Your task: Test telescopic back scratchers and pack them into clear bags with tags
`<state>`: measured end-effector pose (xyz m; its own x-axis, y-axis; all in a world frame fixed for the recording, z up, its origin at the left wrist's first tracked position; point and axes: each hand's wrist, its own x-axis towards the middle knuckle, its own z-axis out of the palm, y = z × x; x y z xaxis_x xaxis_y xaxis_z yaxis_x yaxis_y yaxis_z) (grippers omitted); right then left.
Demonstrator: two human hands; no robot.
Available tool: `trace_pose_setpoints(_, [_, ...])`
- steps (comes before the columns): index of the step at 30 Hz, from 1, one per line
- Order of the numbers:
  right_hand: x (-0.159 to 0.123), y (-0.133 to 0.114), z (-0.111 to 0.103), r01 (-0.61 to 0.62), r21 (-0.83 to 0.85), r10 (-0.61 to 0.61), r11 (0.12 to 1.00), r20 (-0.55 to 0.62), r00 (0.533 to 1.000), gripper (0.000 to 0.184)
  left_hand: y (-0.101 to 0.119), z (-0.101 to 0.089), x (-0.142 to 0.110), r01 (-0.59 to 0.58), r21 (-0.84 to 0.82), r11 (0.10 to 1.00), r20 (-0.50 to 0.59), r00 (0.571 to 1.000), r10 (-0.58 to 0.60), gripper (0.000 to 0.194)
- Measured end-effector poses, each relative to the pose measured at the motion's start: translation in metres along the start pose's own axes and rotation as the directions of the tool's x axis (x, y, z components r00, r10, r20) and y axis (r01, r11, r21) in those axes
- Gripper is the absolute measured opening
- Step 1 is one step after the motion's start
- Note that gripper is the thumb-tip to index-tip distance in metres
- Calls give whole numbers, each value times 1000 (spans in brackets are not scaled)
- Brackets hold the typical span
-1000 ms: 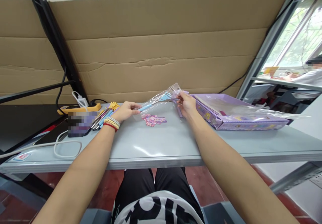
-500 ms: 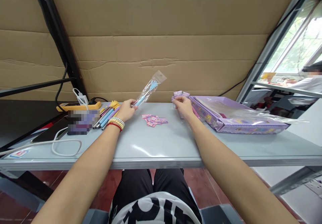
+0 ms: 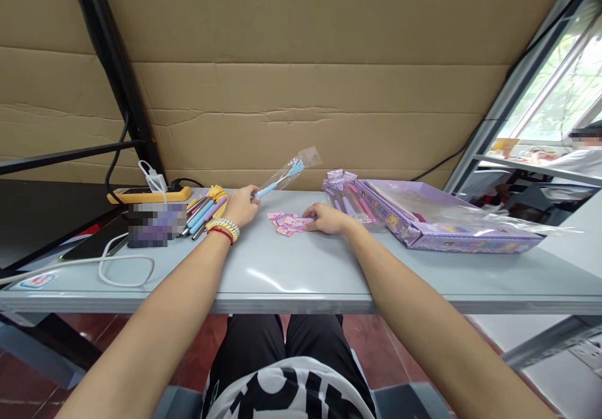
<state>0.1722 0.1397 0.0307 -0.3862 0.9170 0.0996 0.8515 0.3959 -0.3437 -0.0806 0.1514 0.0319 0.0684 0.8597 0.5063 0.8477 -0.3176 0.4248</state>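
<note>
My left hand [image 3: 243, 207] is closed around the lower end of a light blue pen [image 3: 269, 189] inside a clear plastic sleeve [image 3: 308, 155], which tilts up to the right. My right hand [image 3: 327, 218] has its fingertips pinched at the right edge of a small pile of pink printed paper slips [image 3: 286, 224] on the table. Beyond that hand lie several bagged pens [image 3: 350, 201] with pink and purple barrels. Beside my left hand is a bunch of loose pens [image 3: 202, 215] with yellow, blue and purple barrels.
A purple box [image 3: 463, 240] holding clear plastic sleeves stands on the right of the grey table [image 3: 291, 275]. On the left are a phone [image 3: 157, 224], a white cable [image 3: 125, 283] and a yellow power strip [image 3: 136, 196]. A cardboard panel [image 3: 305, 86] closes off the back.
My right hand has moved left and toward me, from the bagged pens to the pink slips. In my left hand the sleeved pen has tipped lower to the right.
</note>
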Motion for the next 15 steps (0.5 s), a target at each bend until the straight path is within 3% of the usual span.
trace_pose_setpoints(7, [-2,-1,0,28,306,20,951,-155,988,5,-1,0,0,-32,1,999,52,998,32,36])
trace_pose_setpoints(10, [-2,0,-4,37,418,80,908,-260,962,12,-1,1,0,-43,-6,999,47,998,43,36])
trace_pose_setpoints(12, [-2,1,-7,51,454,167,889,-426,889,17,0,1,-1,-59,-18,998,51,997,60,35])
trace_pose_setpoints(15, [-2,2,-11,59,448,269,892,-631,727,16,3,-1,-2,-101,-27,995,68,992,103,34])
